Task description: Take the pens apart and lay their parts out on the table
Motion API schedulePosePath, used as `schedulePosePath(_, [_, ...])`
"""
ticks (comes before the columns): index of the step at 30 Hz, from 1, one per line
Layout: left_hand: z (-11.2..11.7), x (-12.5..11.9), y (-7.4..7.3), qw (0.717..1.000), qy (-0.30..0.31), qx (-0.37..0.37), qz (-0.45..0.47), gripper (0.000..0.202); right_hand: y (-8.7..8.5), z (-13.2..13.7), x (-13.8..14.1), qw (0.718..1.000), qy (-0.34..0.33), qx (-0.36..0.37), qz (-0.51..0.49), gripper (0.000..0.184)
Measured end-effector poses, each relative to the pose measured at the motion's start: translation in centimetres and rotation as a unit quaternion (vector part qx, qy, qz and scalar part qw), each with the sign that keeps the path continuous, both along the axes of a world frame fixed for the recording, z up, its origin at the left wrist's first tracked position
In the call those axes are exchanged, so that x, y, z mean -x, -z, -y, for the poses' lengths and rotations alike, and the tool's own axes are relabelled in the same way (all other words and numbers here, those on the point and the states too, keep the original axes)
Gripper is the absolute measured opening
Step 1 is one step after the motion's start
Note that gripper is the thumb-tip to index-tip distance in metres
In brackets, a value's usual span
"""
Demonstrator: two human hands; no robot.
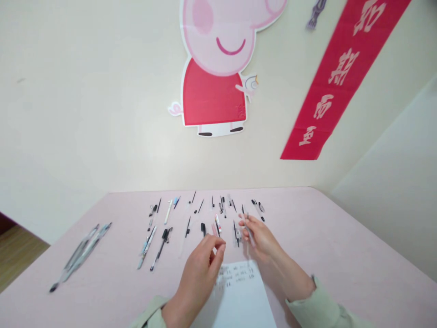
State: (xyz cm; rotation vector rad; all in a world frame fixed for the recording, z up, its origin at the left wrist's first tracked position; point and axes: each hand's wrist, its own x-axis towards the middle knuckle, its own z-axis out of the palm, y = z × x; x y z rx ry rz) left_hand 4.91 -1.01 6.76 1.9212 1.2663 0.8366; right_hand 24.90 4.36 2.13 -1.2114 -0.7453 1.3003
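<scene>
A clear pen barrel (251, 236) is held in the right hand (261, 234), above the pink table (327, 241); it is gripped between the thumb and the bent fingers, lies along the inner side of the fingers, and is tilted, its outline slightly blurred. The left hand (202, 264) is held nearer the middle, with the thumb and forefinger brought close together and the remaining fingers curled; whether anything small is pinched there cannot be told. The two hands are kept apart, and the barrel is not touched by the left fingers. Dark pen parts (236, 234) are laid on the table just left of the right fingertips. A black pen cap (203, 228) is noted just beyond the left hand, with a pink pen part (214, 229) beside it. A white sheet (244, 300) bearing rows of dark marks is placed below and between the hands, partly covered by the left one. Further left, a black-capped pen (162, 246) and a patterned pen (146, 248) are laid side by side, and a bundle of grey pens (80, 255) is found well apart from both hands.
</scene>
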Motion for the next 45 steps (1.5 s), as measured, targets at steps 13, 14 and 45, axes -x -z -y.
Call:
schedulePosePath(13, [1.4, -1.5, 6.1, 0.99, 0.099, 0.093, -0.048, 0.025, 3.2, -7.0, -11.2, 0.756, 0.115, 0.065, 0.642, 0.04])
schedulePosePath(14, [1.3, -1.5, 6.2, 0.989, 0.101, 0.093, -0.05, 0.025, 3.5, -6.9, -11.2, 0.741, 0.111, 0.065, 0.659, 0.04])
schedulePosePath(45, [1.2, -1.7, 5.8, 0.99, 0.101, 0.083, -0.061, 0.027, -1.8, -0.3, -6.8, 0.808, 0.002, -0.105, 0.58, 0.032])
